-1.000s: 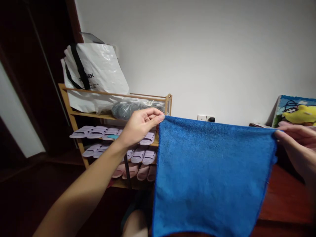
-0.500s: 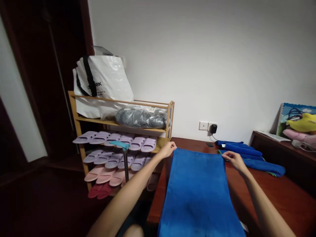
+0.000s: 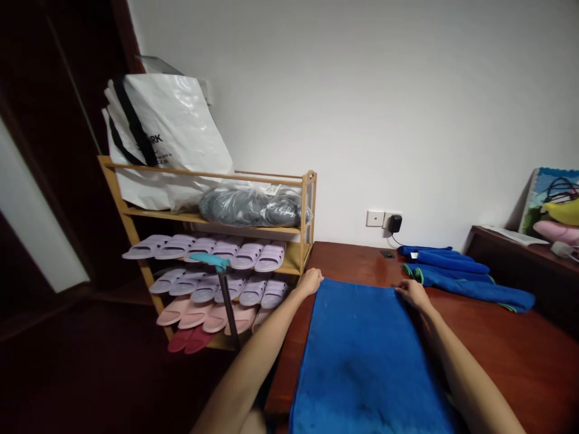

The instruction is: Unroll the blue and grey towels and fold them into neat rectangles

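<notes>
White wall [image 3: 362, 120] at rear, dim rm.; red-brown tbl. [image 3: 502, 355] stands against it, surface glossy. Blue cloth [image 3: 357, 337] is spread on L part of tbl., just inside the L edge. Near end runs out of frame, so full length can't be confirmed.

Hands: L hand [image 3: 312, 281] pinches the far L corner, fingers curled in on the hem; R hand [image 3: 411, 293] pinches the far R corner likewise. Whether knuckles rest on tbl. or sit slightly clear: can't tell.

Key relation: cloth body lies between the forearms & on the person's side of both hands. Far hem spans hand to hand, approx. straight. Long axis appears to run from that hem back twd. the person. Neither hand is nearer; each has its own corner. Dark patch noted mid-cloth, twd. near end; cause unclear.

Surroundings: gathered blue cloths w/ green trim [image 3: 493, 293] at rear R of tbl., apart from R hand. Blk. adapter [image 3: 395, 223] in wall above. Wooden rack [image 3: 303, 208] to L, w/ lilac slippers [image 3: 246, 256], wht. bag [image 3: 181, 120] & plastic-wrapped bundle [image 3: 257, 206] on its tiers.
</notes>
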`<state>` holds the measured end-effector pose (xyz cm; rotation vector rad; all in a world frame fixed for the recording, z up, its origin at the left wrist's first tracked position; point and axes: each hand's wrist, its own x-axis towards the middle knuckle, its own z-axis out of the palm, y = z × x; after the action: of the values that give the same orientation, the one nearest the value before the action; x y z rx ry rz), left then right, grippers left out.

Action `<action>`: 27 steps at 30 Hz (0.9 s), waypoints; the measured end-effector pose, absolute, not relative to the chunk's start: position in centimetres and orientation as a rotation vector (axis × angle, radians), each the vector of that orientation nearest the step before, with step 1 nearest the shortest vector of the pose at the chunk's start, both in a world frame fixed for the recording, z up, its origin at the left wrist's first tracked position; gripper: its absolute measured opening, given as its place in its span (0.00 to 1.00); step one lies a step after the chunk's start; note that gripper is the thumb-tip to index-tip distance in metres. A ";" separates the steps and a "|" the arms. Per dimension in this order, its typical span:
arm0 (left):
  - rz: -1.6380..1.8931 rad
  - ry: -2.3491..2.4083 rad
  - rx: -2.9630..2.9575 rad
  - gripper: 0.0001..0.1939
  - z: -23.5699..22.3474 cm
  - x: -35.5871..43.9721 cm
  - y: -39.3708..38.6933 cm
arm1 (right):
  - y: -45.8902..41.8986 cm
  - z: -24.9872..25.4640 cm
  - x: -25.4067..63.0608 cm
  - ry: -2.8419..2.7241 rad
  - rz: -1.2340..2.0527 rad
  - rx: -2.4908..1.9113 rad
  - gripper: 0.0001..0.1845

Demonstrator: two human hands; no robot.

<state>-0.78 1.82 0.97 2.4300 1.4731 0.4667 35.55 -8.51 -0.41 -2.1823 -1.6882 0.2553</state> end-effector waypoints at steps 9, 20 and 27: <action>0.499 1.487 2.610 0.15 2.4 0.2 -0.7 | -10.3 0.5 32.3 -1.723 -0.019 -2.252 0.21; 0.211 1.210 2.752 0.34 0.1 3.0 -4.8 | -11.1 -1.6 25.2 -2.075 0.141 -2.068 0.40; 0.242 1.163 2.787 0.31 0.8 5.6 -5.1 | -10.0 -0.9 23.8 -2.135 0.109 -2.013 0.36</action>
<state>5.62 -5.09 0.81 2.7874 1.1633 0.2421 23.80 -9.99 -0.94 -2.0132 -2.1347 0.1089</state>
